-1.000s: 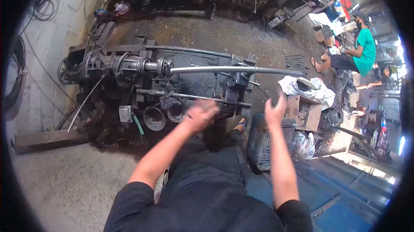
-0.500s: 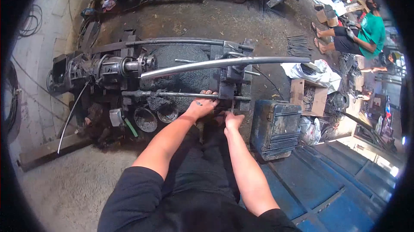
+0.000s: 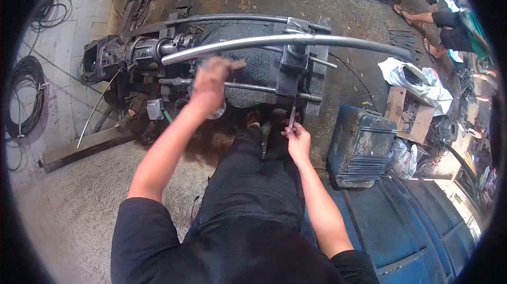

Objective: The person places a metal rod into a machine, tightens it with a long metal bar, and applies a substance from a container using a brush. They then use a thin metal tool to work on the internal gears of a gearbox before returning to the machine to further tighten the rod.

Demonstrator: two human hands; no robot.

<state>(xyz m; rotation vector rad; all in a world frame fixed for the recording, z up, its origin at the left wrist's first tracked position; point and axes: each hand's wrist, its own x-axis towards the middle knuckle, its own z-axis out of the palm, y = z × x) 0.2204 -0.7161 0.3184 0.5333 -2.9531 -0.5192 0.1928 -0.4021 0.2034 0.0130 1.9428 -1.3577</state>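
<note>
- Black shirt, at six o'clock, cloth plain.
- Left sleeve, between seven and eight o'clock: black, short.
- Right sleeve, at five o'clock: same.
- Dark trousers, loosely creased.
- Left hand and right hand: bare.

1. Brightest light shows at the right edge, where a pale strip is nearly washed out.
2. The pale floor at lower left is well lit; the machine sits dim, with deep shadow beneath.
3. Glare streaks the curved metal bar.
4. Blur smears the left hand; the right hand looks sharper.
5. Wide-angle distortion bends straight lines; black rounds off the corners, and the far right edge is soft.
</note>
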